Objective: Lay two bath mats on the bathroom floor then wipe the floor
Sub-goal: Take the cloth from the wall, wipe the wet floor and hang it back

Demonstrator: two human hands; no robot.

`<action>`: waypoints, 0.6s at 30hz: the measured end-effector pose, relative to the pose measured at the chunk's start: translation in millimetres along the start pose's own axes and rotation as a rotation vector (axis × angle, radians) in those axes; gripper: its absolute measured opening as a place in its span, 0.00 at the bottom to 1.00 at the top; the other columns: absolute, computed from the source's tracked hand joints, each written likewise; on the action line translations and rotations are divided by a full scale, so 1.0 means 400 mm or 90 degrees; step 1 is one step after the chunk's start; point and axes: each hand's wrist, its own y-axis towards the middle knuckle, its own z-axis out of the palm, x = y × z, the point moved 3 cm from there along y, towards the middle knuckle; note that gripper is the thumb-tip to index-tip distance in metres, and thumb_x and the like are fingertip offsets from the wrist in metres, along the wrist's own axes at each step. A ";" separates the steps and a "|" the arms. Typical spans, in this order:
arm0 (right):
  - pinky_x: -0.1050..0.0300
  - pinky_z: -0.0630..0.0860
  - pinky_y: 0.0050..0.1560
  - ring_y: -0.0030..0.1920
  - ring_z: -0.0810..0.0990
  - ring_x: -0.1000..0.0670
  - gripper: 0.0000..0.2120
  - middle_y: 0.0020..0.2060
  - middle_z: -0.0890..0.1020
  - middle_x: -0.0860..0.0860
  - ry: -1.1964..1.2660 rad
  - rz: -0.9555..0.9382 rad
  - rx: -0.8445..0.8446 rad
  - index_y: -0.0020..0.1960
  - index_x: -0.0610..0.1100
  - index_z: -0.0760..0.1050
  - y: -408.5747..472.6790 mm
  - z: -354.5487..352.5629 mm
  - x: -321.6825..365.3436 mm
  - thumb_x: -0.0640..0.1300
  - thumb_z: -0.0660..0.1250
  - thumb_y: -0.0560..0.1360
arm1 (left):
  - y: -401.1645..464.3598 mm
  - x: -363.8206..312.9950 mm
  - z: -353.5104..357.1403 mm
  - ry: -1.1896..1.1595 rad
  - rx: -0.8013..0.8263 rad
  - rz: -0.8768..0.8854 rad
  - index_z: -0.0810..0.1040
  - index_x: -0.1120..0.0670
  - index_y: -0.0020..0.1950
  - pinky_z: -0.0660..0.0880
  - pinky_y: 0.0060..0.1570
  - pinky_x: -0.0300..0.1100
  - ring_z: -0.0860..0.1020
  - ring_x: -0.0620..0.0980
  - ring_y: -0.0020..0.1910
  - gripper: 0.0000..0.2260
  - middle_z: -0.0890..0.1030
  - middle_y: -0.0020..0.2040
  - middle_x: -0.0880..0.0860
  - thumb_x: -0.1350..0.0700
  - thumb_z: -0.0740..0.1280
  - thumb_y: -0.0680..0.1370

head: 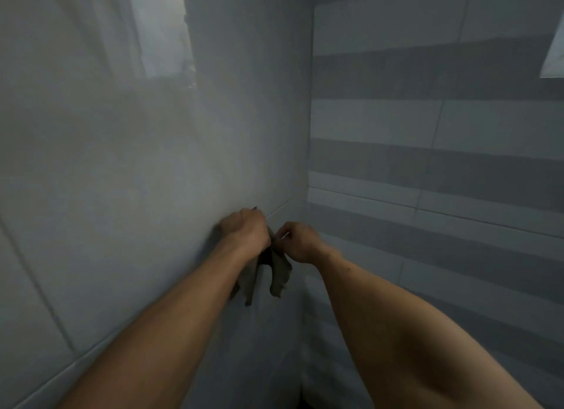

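both bare arms reach forward into a tiled corner, and the two hands meet close together just left of where the walls join. the left hand (245, 229) is curled into a fist round the top of a small dark grey cloth (279, 273), its knuckles turned toward the plain wall (122, 170) on the left. the right hand (300, 241) sits just beside it, fingers bent and pinching the same cloth near its upper edge, with a thin pale sliver showing between the fingertips that is too small to make out. the cloth hangs down below both hands in two limp, ragged flaps, one behind the left wrist and one under the gap between the hands, clear of the wall as far as can be told. the right wall (442, 128) is covered in tiles laid in light and darker grey bands. a glossy reflection of a bright opening (161, 30) shows high on the left wall, and a pale patch (554, 57) sits at the far right edge. the whole view is dim and a little blurred. no mat shows here.
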 end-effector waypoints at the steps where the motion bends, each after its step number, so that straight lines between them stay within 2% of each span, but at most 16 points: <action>1: 0.54 0.74 0.44 0.46 0.79 0.49 0.06 0.45 0.82 0.48 0.003 -0.003 -0.008 0.45 0.48 0.76 -0.003 -0.020 0.003 0.50 0.69 0.76 | 0.006 -0.008 -0.028 0.002 0.004 0.010 0.75 0.56 0.65 0.74 0.54 0.45 0.76 0.57 0.62 0.20 0.77 0.64 0.57 0.53 0.69 0.74; 3: 0.52 0.75 0.46 0.44 0.78 0.50 0.08 0.41 0.80 0.50 0.018 -0.002 -0.020 0.46 0.45 0.77 -0.012 -0.069 0.004 0.50 0.67 0.77 | 0.018 -0.025 -0.085 -0.008 0.001 0.038 0.76 0.57 0.64 0.73 0.53 0.44 0.77 0.57 0.61 0.19 0.77 0.63 0.57 0.53 0.68 0.75; 5: 0.52 0.76 0.46 0.44 0.77 0.50 0.12 0.43 0.80 0.49 0.016 0.011 -0.027 0.51 0.42 0.77 -0.020 -0.128 -0.006 0.51 0.66 0.77 | 0.029 -0.050 -0.139 -0.024 -0.007 0.063 0.77 0.57 0.61 0.72 0.47 0.44 0.78 0.57 0.56 0.16 0.79 0.59 0.57 0.53 0.67 0.75; 8: 0.54 0.75 0.45 0.46 0.78 0.50 0.11 0.45 0.80 0.50 -0.010 0.036 -0.049 0.51 0.45 0.77 -0.033 -0.218 -0.045 0.53 0.67 0.76 | 0.040 -0.103 -0.196 -0.045 -0.009 0.106 0.77 0.59 0.44 0.74 0.44 0.43 0.80 0.57 0.45 0.05 0.78 0.44 0.57 0.57 0.68 0.73; 10: 0.56 0.74 0.42 0.47 0.78 0.51 0.09 0.46 0.80 0.51 -0.013 0.064 -0.083 0.49 0.48 0.77 -0.052 -0.278 -0.086 0.52 0.70 0.73 | 0.055 -0.145 -0.205 -0.060 -0.007 0.144 0.71 0.58 0.37 0.75 0.42 0.42 0.79 0.55 0.39 0.08 0.76 0.38 0.56 0.58 0.68 0.73; 12: 0.58 0.73 0.38 0.46 0.78 0.51 0.09 0.46 0.79 0.50 0.000 0.099 -0.110 0.49 0.49 0.75 -0.088 -0.333 -0.136 0.49 0.72 0.72 | 0.067 -0.195 -0.195 -0.064 0.000 0.192 0.73 0.59 0.39 0.75 0.42 0.42 0.79 0.55 0.39 0.08 0.78 0.42 0.57 0.57 0.67 0.74; 13: 0.58 0.74 0.38 0.46 0.79 0.50 0.10 0.47 0.79 0.49 0.004 0.123 -0.121 0.50 0.49 0.74 -0.110 -0.359 -0.167 0.48 0.72 0.72 | 0.070 -0.225 -0.181 -0.061 0.008 0.216 0.75 0.59 0.43 0.76 0.43 0.43 0.80 0.56 0.42 0.06 0.80 0.46 0.58 0.56 0.67 0.75; 15: 0.56 0.75 0.41 0.48 0.79 0.48 0.12 0.49 0.79 0.48 -0.008 0.177 -0.144 0.53 0.49 0.74 -0.164 -0.405 -0.233 0.47 0.73 0.72 | 0.077 -0.293 -0.138 -0.055 0.011 0.262 0.77 0.58 0.54 0.77 0.47 0.45 0.81 0.58 0.51 0.11 0.80 0.54 0.59 0.55 0.67 0.75; 16: 0.55 0.75 0.43 0.50 0.79 0.48 0.13 0.50 0.79 0.48 -0.021 0.205 -0.159 0.54 0.50 0.74 -0.196 -0.426 -0.267 0.47 0.74 0.72 | 0.077 -0.332 -0.112 -0.048 0.008 0.288 0.77 0.58 0.56 0.77 0.49 0.46 0.81 0.59 0.53 0.12 0.80 0.55 0.59 0.56 0.67 0.75; 18: 0.56 0.73 0.43 0.50 0.78 0.48 0.15 0.51 0.80 0.49 -0.046 0.257 -0.187 0.54 0.51 0.76 -0.269 -0.461 -0.332 0.49 0.76 0.70 | 0.067 -0.416 -0.057 -0.037 0.005 0.347 0.77 0.57 0.53 0.76 0.49 0.47 0.80 0.59 0.52 0.09 0.80 0.55 0.59 0.57 0.66 0.75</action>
